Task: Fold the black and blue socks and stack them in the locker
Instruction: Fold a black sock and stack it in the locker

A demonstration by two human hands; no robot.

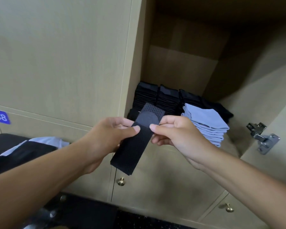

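Observation:
A black sock (132,151) with a grey heel patch hangs in front of the open locker (180,63). My left hand (109,134) pinches its left edge and my right hand (173,133) pinches its right edge, thumbs on top near the heel. Inside the locker, three stacks of folded black socks (162,98) stand in a row at the back. In front of them on the right sits a stack of folded blue socks (206,124). More black socks lie behind the blue stack.
The locker door (271,100) stands open at the right, with a metal hinge (261,138) on it. A blue tag 48 (0,116) marks the closed locker at left. Dark and pale clothing (23,151) lies at lower left. Brass knobs (120,181) sit on the lower doors.

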